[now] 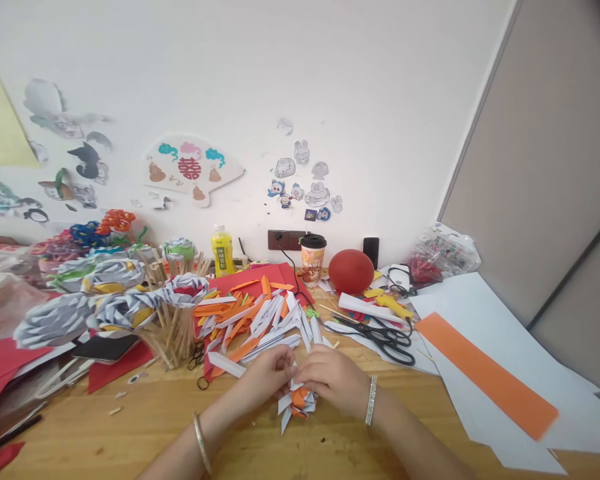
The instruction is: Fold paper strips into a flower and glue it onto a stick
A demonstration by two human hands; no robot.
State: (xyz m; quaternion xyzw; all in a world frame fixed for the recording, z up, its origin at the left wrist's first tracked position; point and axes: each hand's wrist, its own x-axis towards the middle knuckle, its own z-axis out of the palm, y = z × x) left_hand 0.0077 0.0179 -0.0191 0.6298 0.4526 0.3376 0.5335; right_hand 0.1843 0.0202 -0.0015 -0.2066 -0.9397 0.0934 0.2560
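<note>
Close together over the wooden table, both my hands grip a folded-paper piece [300, 400] made of white and orange strips. My left hand [271, 373] has its fingers bent around the upper left of the piece. My right hand [334, 377] pinches it from the upper right, and its fingers cover part of the paper. Just beyond my hands lies a heap of folded paper strips [260, 313], white and orange. Black-handled scissors [387, 337] rest to the right of the heap.
White paper sheets [460, 303] with an orange strip [490, 373] cover the right side. Behind stand a red balloon [351, 271], a lidded cup [313, 260] and a yellow bottle [223, 252]. A yellow glue gun [395, 306] lies near the scissors. Paper flowers [125, 310] and sticks [167, 337] crowd the left.
</note>
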